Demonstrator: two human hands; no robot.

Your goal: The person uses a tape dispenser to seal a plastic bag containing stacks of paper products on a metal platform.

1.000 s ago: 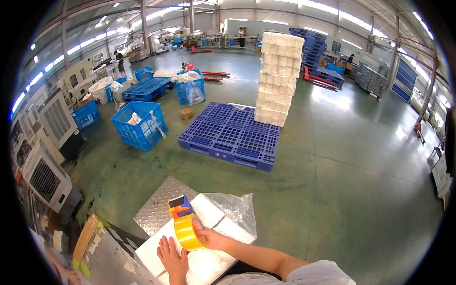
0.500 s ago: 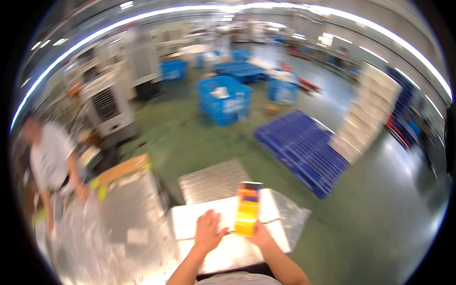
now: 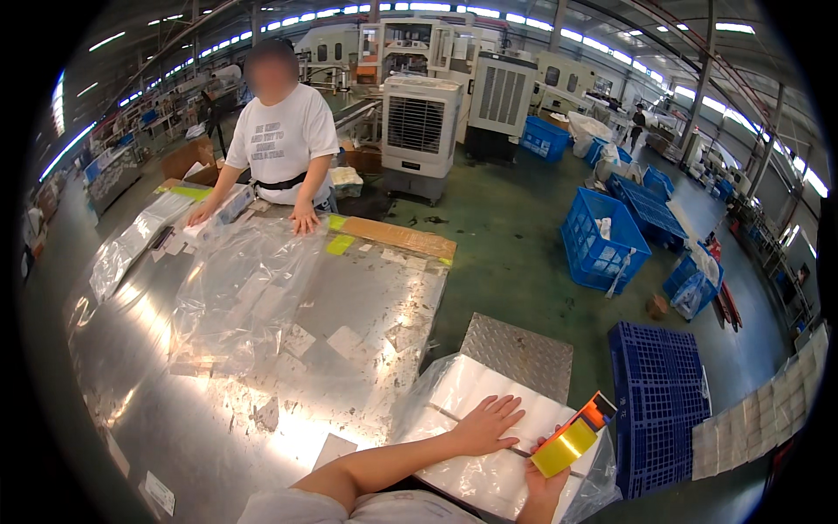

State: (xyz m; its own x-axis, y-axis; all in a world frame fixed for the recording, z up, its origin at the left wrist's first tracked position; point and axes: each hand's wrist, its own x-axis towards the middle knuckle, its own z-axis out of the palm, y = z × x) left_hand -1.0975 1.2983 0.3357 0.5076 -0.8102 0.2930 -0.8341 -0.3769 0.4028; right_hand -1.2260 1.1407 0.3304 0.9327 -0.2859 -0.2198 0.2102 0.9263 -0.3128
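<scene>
Swung view: round it comes to the left since the last frame! The blue pallet [image 3: 655, 410] and the white stack [image 3: 768, 406] now sit out at the right rim, while the co-worker [image 3: 292, 140], blurred at the left edge before, stands fully in sight.
Metal surface [image 3: 371, 306]: biggest thing going, scuffed and shining, filling the near left.
Pallet and stack: right of the action, the stack on the pallet's right side.
Co-worker: far side of the surface, both arms down, one hand on the edge of a clear plastic sheet [image 3: 249, 279].
White pack [image 3: 480, 384]: here's the work, near right, just beyond the surface's right end, with loose clear film [image 3: 602, 480] spilling at its right; what bears it is hidden.
Left hand [image 3: 489, 425]: still on that pack, palm down, fingers spread wide!
Right hand [image 3: 543, 482]: narrow, wrapped round the tape dispenser [image 3: 576, 437] and keeping hold.
Dispenser: yellow roll, orange front, tipped toward the far right over the pack's right part; touching it or not, I can't tell.
Meaning for the pack: the view has turned, yet by my reading the work holds, one hand steadying, the other with tape ready.
</scene>
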